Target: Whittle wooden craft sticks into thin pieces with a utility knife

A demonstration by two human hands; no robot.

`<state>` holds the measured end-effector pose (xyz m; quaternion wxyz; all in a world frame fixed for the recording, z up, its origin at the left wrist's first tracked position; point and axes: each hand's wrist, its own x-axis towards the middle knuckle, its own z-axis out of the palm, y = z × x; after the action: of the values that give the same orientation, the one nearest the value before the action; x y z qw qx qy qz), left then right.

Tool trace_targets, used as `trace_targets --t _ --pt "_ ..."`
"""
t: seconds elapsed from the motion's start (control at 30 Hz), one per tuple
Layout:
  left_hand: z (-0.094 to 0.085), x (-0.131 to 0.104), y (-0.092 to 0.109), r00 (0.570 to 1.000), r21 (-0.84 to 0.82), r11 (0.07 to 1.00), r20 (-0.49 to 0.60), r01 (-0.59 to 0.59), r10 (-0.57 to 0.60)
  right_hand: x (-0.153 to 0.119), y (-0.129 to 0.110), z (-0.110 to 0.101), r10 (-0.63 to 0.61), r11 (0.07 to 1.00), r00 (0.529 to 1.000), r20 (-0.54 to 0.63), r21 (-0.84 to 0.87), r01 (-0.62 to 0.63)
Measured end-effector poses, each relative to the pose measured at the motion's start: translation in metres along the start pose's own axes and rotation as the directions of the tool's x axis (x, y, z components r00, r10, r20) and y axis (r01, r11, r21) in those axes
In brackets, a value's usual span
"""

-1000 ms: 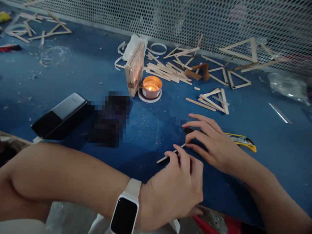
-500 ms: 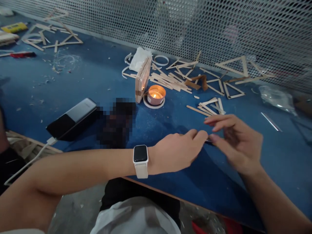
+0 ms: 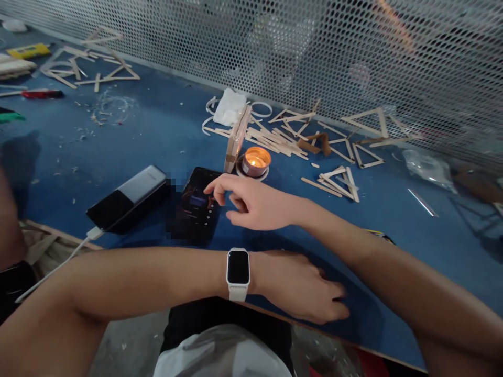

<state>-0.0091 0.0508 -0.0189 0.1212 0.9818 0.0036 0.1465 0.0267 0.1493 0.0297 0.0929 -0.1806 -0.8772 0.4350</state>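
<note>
My right hand (image 3: pixel 255 201) reaches across over my left forearm. Its index finger is stretched out to the screen of a dark phone (image 3: pixel 198 207), while the other fingers curl loosely with nothing in them. Below it, close to the table's front edge, my left hand (image 3: pixel 302 285) is palm down with fingers bent under. Whatever it holds, if anything, is hidden beneath it. A watch (image 3: pixel 238 267) with a pale strap is on the left wrist. Just behind the phone, a lit candle in a tin (image 3: pixel 256 161) stands beside an upright wrapped slab (image 3: pixel 238 139).
Loose wooden sticks (image 3: pixel 275 140) and stick triangles (image 3: pixel 340 183) lie toward the mesh screen (image 3: pixel 220 47). A silver-black device (image 3: pixel 128 196) with a white cable (image 3: pixel 55 269) is at left. A yellow-edged object (image 3: pixel 379 235) lies behind my right forearm. Another person's arm (image 3: pixel 8 220) shows far left.
My right hand has swung left from beside my left fingers to the phone, whose screen now shows. My left hand has dropped toward the table's front edge.
</note>
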Motion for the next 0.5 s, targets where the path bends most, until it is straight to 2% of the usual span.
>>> trace_targets --t 0.07,0.17,0.23,0.33,0.37,0.4,0.43,0.47,0.5 --pt "0.000 0.000 0.000 1.000 -0.011 1.000 0.010 0.001 -0.001 0.008 0.003 0.001 0.014 0.999 0.999 0.034 0.042 -0.016" --pt "-0.001 -0.001 -0.001 0.997 0.021 0.997 -0.023 0.069 -0.069 0.001 0.002 -0.004 0.085 0.994 0.993 -0.082 0.070 -0.079" --pt "-0.002 -0.001 -0.003 0.985 0.064 0.985 -0.070 0.162 -0.157 -0.017 -0.001 -0.010 0.136 0.986 0.969 -0.209 0.120 -0.113" --pt "-0.007 0.000 -0.009 0.955 0.096 0.958 -0.154 0.269 -0.253 -0.063 0.000 -0.017 0.243 0.965 0.933 -0.267 0.161 -0.206" --pt "-0.009 0.001 -0.012 0.942 0.086 0.949 -0.179 0.302 -0.283 -0.081 0.003 -0.017 0.274 0.958 0.903 -0.330 0.179 -0.225" --pt "-0.012 0.001 -0.014 0.925 0.063 0.938 -0.199 0.342 -0.324 -0.099 0.006 -0.015 0.296 0.953 0.851 -0.434 0.194 -0.232" --pt "-0.015 0.002 -0.016 0.902 0.026 0.921 -0.212 0.389 -0.375 -0.117 0.010 -0.012 0.315 0.949 0.772 -0.552 0.210 -0.236" --pt "-0.018 0.001 -0.018 0.876 -0.028 0.900 -0.217 0.435 -0.430 -0.133 0.014 -0.008 0.316 0.949 0.643 -0.698 0.240 -0.206" --pt "-0.020 0.001 -0.021 0.849 -0.104 0.876 -0.217 0.471 -0.482 -0.148 0.019 -0.002 0.302 0.953 0.576 -0.760 0.243 -0.179"
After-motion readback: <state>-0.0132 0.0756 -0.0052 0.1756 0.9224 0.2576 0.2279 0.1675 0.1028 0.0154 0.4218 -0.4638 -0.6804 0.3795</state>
